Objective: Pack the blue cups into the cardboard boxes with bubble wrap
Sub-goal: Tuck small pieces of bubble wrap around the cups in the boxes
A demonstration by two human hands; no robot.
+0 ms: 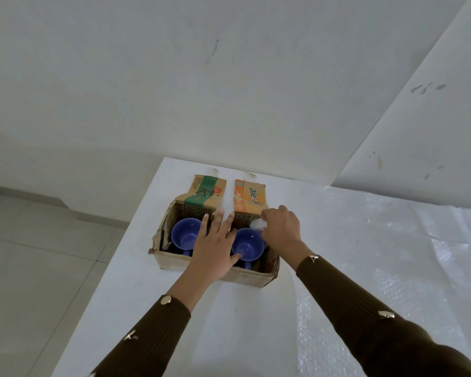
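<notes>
You are steadying the boxes (245, 278) with a spread left hand (215, 248) while your right hand (282, 230) is pinching wrap (256, 224), probably to cushion the cup (247, 247) just under it.

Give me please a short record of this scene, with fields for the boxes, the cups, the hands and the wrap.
boxes: left box and right box, side by side on the table, far flaps up
cups: left cup in the left box, right cup in the right box, both mouth up
left hand: fingers straight, spread over where the boxes meet
right hand: pinches a wad of wrap over the right box
sheet: bubble wrap spread on the table, right of the boxes
</notes>
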